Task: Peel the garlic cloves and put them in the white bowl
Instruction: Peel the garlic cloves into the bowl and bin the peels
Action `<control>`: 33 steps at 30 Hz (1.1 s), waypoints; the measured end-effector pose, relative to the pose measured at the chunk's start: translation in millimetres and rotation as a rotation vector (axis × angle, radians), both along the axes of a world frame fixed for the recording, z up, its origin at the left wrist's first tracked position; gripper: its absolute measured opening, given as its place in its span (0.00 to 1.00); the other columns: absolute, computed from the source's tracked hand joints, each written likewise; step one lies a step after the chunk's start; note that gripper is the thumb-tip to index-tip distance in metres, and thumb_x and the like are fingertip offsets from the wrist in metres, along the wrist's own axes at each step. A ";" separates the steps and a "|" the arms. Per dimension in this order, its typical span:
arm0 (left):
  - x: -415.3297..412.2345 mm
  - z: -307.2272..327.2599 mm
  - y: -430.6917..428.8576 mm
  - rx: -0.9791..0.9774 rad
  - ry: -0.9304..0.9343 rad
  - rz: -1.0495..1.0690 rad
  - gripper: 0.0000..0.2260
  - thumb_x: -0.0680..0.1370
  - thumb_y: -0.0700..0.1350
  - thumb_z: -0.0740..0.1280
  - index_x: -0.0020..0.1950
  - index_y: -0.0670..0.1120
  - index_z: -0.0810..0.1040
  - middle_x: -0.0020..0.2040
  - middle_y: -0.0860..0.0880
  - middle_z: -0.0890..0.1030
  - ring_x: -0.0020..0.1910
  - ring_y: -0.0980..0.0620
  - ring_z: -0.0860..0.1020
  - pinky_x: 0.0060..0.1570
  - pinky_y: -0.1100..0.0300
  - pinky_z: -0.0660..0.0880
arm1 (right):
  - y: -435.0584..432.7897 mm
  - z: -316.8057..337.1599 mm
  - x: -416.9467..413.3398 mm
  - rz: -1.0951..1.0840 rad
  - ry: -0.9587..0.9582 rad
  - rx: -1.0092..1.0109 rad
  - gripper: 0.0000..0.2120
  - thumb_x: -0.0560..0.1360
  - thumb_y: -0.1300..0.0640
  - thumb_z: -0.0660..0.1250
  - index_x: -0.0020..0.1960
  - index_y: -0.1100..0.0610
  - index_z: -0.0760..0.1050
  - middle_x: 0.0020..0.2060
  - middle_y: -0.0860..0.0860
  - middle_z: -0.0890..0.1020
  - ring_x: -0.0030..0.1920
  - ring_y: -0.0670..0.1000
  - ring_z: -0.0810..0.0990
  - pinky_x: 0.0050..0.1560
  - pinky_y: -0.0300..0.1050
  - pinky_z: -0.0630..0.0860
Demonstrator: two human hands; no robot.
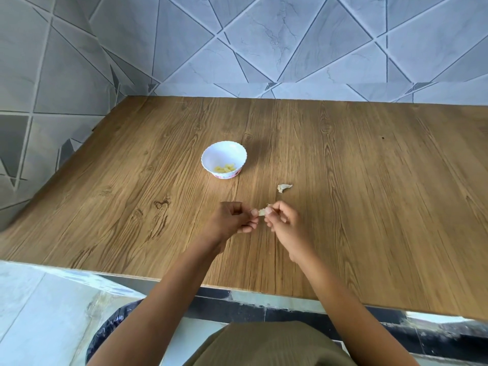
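The fingers point(273, 207) of the right hand point(285, 223) and of the left hand point(229, 219) pinch 1 small pale garlic clove point(262, 212) between them, below the centre of the frame. I think the left should hold firm while the right pulls the dry skin away in strips. Up right, 1 pale garlic piece point(284, 187) lies on the brown wooden desk point(369, 180). Higher, the small white scalloped bowl point(211, 157) holds yellowish peeled cloves point(225, 168).

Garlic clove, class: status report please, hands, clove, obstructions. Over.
Left hand and right hand both pinch the garlic clove. White bowl holds yellowish peeled cloves. Nothing between hands and bowl; loose garlic piece lies aside.
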State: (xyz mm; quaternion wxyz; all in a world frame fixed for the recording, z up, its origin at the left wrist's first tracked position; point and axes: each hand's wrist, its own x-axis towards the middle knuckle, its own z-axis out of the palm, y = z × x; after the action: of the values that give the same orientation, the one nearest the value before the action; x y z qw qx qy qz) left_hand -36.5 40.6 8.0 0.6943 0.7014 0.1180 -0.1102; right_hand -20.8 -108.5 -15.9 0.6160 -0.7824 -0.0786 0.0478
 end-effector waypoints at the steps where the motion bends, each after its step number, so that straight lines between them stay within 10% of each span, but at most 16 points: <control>1: -0.5 -1.1 0.3 -0.001 -0.024 0.003 0.03 0.75 0.38 0.69 0.42 0.41 0.81 0.35 0.48 0.83 0.35 0.56 0.81 0.36 0.67 0.77 | 1.1 1.4 1.4 0.000 0.194 0.129 0.08 0.78 0.60 0.62 0.41 0.58 0.75 0.31 0.45 0.77 0.32 0.41 0.74 0.33 0.32 0.70; 5: -1.5 -2.5 2.1 -0.035 -0.081 0.021 0.03 0.74 0.37 0.69 0.44 0.43 0.82 0.36 0.47 0.83 0.36 0.56 0.81 0.36 0.67 0.77 | 2.8 4.5 4.1 -0.082 0.402 0.264 0.07 0.79 0.60 0.62 0.45 0.60 0.77 0.31 0.48 0.78 0.29 0.41 0.75 0.30 0.32 0.72; 16: -1.8 -0.2 4.5 -0.106 -0.077 0.068 0.09 0.73 0.31 0.68 0.45 0.44 0.82 0.39 0.46 0.83 0.36 0.55 0.80 0.37 0.66 0.77 | -4.8 -2.2 2.4 -0.129 -0.232 -0.100 0.03 0.72 0.65 0.70 0.43 0.60 0.81 0.38 0.50 0.84 0.37 0.43 0.80 0.39 0.32 0.74; 22: 0.2 0.5 5.6 -0.213 -0.062 0.079 0.07 0.75 0.33 0.67 0.49 0.41 0.81 0.42 0.45 0.83 0.42 0.51 0.81 0.46 0.64 0.79 | -3.4 -3.4 3.9 -0.021 -0.094 -0.006 0.09 0.77 0.62 0.65 0.55 0.58 0.79 0.47 0.49 0.83 0.47 0.50 0.82 0.48 0.46 0.79; 28: 1.4 2.4 6.5 -0.155 -0.048 0.064 0.05 0.74 0.35 0.69 0.48 0.41 0.81 0.39 0.47 0.84 0.37 0.54 0.82 0.42 0.65 0.80 | -0.4 0.4 6.1 0.054 0.063 0.271 0.05 0.72 0.64 0.71 0.47 0.60 0.80 0.31 0.50 0.81 0.31 0.42 0.79 0.35 0.33 0.75; 33: 4.9 6.7 9.1 -0.095 0.008 -0.010 0.03 0.75 0.38 0.68 0.46 0.40 0.81 0.36 0.47 0.84 0.37 0.55 0.83 0.37 0.67 0.78 | -6.1 0.1 7.1 0.062 -0.088 0.186 0.06 0.72 0.65 0.71 0.47 0.58 0.81 0.37 0.51 0.84 0.36 0.43 0.81 0.40 0.37 0.77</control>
State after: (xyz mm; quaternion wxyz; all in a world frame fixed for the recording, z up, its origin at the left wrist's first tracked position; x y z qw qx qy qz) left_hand -31.6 49.7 14.6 0.7258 0.6678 0.1119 -0.1218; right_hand -13.7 -114.7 -15.8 0.6802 -0.7202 -0.1340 0.0250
